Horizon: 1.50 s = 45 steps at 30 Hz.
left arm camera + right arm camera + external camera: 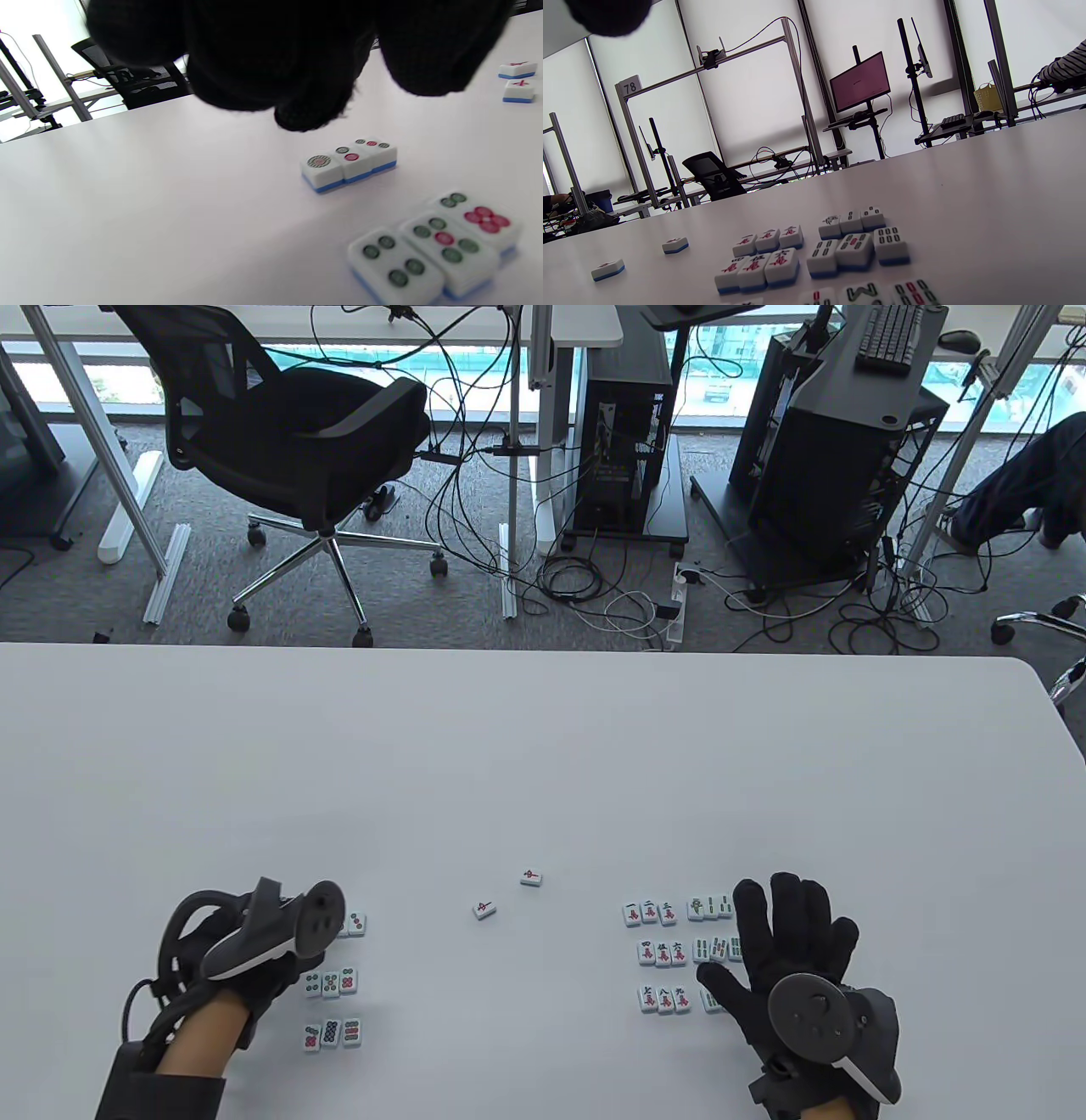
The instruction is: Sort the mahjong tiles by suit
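My left hand (280, 976) hovers by three rows of dots tiles (331, 982), next to the top row (352, 925). In the left wrist view its fingers (314, 114) hang above the one-two-three dots row (350, 163) and hold nothing. My right hand (751, 950) lies spread flat over the right end of the bamboo tiles (711, 908). Three rows of character tiles (663, 954) sit just left of those. Two loose red-marked tiles (484, 909) (531, 877) lie between the groups. The right wrist view shows the character rows (768, 240) and bamboo rows (855, 250).
The white table (543, 746) stretches far behind the tiles. Its far edge gives onto an office chair (288, 449), cables and computer stands on the floor. The two loose tiles also show in the left wrist view (518, 90) and the right wrist view (675, 245).
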### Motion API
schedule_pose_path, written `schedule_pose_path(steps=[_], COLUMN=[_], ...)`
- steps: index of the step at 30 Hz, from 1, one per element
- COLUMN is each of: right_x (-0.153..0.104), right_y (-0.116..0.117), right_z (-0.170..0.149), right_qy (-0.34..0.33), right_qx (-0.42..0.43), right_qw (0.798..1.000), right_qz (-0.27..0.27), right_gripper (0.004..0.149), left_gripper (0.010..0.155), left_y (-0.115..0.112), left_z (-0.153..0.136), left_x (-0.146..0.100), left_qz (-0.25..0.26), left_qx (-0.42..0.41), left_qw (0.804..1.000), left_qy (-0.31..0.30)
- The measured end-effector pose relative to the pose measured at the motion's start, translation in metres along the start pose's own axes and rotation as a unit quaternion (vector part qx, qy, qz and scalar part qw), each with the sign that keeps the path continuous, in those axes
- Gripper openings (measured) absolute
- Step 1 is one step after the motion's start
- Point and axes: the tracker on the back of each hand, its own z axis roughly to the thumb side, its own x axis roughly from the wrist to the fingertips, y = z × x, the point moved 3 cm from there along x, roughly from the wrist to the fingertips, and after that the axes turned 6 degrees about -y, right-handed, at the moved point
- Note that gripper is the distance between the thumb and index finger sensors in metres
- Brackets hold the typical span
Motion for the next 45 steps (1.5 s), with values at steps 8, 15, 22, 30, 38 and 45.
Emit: schedule_pose_path(steps=[8,15,22,30,38,45], right_x=[0.000,0.001,0.000,0.001,0.001,0.002], right_y=[0.000,0.002,-0.001,0.001,0.001,0.002], right_z=[-0.001,-0.002,-0.006,-0.004,-0.005,-0.005], right_qy=[0.003,0.008,0.013,0.010,0.013,0.013], right_qx=[0.004,0.008,0.019,0.015,0.017,0.020], right_qw=[1.000,1.000,1.000,1.000,1.000,1.000], right_qz=[-0.002,0.003,-0.005,0.000,-0.001,0.006], right_gripper=[0.084,0.083,0.082,0.083,0.083,0.083], left_gripper=[0.059,0.058,0.063,0.067,0.063,0.060], left_y=[0.019,0.000,-0.007,0.003,-0.010,-0.011], left_z=[0.102,0.131,0.120,0.117,0.129,0.129], left_x=[0.067,0.098,0.094,0.093,0.102,0.102], left_qz=[0.015,-0.021,-0.098,-0.083,-0.100,-0.070], left_qx=[0.058,0.092,0.114,0.083,0.082,0.052], left_qw=[0.995,0.992,0.986,0.993,0.991,0.996], left_qy=[-0.086,-0.087,-0.077,-0.006,0.019,-0.011])
